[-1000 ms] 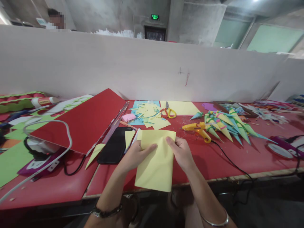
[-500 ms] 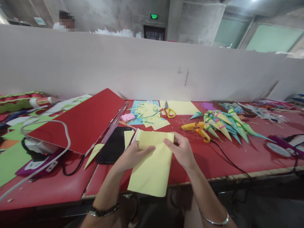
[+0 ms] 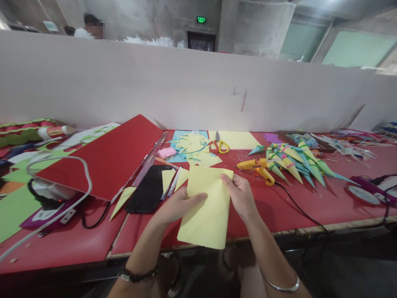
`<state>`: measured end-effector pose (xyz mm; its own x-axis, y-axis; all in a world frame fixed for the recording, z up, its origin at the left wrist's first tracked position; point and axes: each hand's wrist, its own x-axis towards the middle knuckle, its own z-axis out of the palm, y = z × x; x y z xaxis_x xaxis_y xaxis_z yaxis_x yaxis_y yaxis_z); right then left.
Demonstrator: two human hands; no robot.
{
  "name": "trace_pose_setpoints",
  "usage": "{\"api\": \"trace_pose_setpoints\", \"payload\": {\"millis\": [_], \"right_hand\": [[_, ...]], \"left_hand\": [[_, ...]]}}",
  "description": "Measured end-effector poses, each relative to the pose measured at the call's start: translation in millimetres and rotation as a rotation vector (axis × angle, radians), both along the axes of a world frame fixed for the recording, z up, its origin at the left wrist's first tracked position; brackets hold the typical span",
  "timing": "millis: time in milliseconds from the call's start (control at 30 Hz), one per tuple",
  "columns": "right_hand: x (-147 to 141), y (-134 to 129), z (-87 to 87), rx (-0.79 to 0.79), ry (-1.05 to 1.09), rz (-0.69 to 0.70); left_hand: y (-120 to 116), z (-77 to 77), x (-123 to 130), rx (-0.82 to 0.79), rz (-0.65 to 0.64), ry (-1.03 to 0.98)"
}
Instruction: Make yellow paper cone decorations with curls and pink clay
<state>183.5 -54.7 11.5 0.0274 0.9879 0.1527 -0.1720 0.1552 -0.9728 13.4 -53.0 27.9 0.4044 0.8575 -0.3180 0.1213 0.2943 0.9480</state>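
A pale yellow sheet of paper (image 3: 206, 219) hangs between my two hands above the table's front edge. My left hand (image 3: 178, 205) grips its left side, thumb flat across the front and fingers hidden behind. At the upper right edge, my right hand (image 3: 238, 192) pinches the sheet with the thumb in front. Just beyond my left hand lie cut yellow paper pieces (image 3: 182, 179), a pen (image 3: 174, 182) and a black phone (image 3: 149, 190). To the right of my right hand, a yellow glue gun (image 3: 256, 167) rests on the table.
Orange-and-yellow scissors (image 3: 220, 145) lie by a heap of paper scraps (image 3: 192, 145). Blue, green and yellow paper cones (image 3: 294, 161) are piled at right. A red board (image 3: 108, 157) leans over a power strip (image 3: 52, 213) at left. A white partition (image 3: 186, 87) stands behind.
Both hands have shifted a little right and up with the yellow sheet. More of the cut pieces and pen on the left now shows.
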Motion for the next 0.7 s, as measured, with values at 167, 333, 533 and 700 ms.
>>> {"api": "trace_pose_setpoints", "payload": {"millis": [167,333,533,700], "right_hand": [[0.0,0.7,0.3,0.009,0.036,0.023],[-1.4,1.5,-1.1,0.017,0.04,0.021],[-4.3,1.9,-0.2,0.025,0.023,0.015],[-6.4,1.7,-0.2,0.079,-0.066,-0.047]], "left_hand": [[2.0,-1.3,-2.5,-0.089,-0.074,-0.018],[4.8,-2.3,-3.8,-0.117,-0.022,0.009],[1.3,-6.9,-2.1,-0.126,-0.012,0.001],[1.1,-8.4,-1.4,-0.081,-0.019,0.007]]}}
